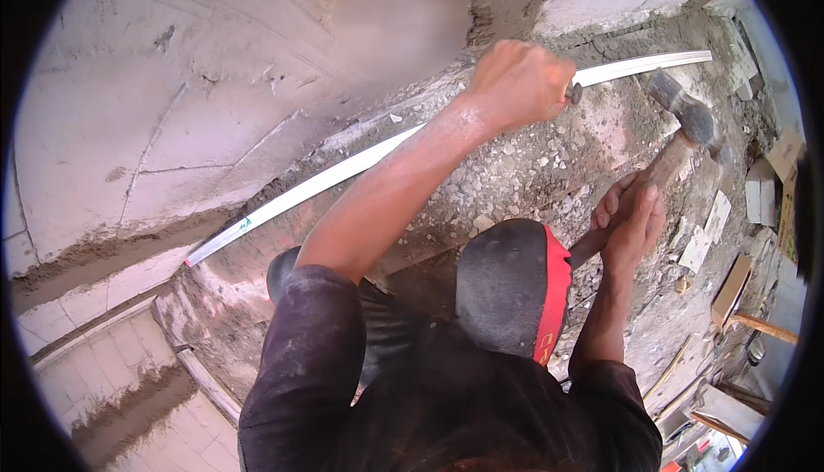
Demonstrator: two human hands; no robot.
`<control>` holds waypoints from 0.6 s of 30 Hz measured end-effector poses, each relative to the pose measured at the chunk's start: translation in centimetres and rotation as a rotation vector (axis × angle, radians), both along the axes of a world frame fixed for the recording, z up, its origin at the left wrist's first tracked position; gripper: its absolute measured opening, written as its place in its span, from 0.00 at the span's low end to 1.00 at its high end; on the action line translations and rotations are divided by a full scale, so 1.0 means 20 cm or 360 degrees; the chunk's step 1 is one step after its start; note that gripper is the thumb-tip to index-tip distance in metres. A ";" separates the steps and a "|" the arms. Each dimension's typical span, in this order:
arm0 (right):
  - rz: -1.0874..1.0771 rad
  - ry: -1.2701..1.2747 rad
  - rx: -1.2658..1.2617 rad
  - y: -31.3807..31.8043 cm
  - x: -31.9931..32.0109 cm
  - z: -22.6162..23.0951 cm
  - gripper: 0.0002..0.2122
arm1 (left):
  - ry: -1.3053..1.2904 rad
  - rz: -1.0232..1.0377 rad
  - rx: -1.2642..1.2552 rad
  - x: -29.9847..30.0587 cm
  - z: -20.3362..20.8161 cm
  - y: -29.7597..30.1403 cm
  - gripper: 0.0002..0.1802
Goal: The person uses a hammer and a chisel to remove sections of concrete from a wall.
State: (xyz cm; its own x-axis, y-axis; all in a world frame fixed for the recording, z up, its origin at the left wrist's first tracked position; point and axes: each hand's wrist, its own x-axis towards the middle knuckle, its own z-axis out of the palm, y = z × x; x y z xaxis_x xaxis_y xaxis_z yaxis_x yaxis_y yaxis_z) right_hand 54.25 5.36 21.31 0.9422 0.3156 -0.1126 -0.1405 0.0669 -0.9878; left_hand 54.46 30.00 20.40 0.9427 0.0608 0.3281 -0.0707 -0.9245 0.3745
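Note:
A hammer (682, 114) with a grey metal head and a wooden handle is in my right hand (633, 214). My fingers are wrapped round its handle, and the head points up and away over the rubble. At the upper middle, my left hand (524, 81) is closed in a fist. From its right side sticks the dark round end of a metal tool (575, 93); the fist hides the rest, so its kind cannot be made out. A long white straightedge (322, 182) runs along the foot of the wall, passing behind my left forearm and fist.
Broken rubble (515, 167) covers the ground between my hands. A pale block wall (215, 120) with mortar smears stands at the upper left. My bent knee (506, 287), in dark cloth with a red stripe, is close to the hammer handle. Wood scraps (732, 290) lie at the right.

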 end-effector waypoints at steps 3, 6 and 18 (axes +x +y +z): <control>0.0034 0.0050 0.0019 0.01 -0.01 0.02 0.22 | 0.0106 0.0111 0.0015 0.07 0.04 0.05 0.08; -0.0013 0.0072 0.0041 -0.01 0.00 0.04 0.22 | 0.0205 0.0237 -0.0037 0.07 0.02 0.10 0.09; -0.0294 -0.0226 0.0171 -0.09 0.32 0.24 0.16 | 0.0077 0.0514 0.0018 0.12 -0.04 0.10 0.05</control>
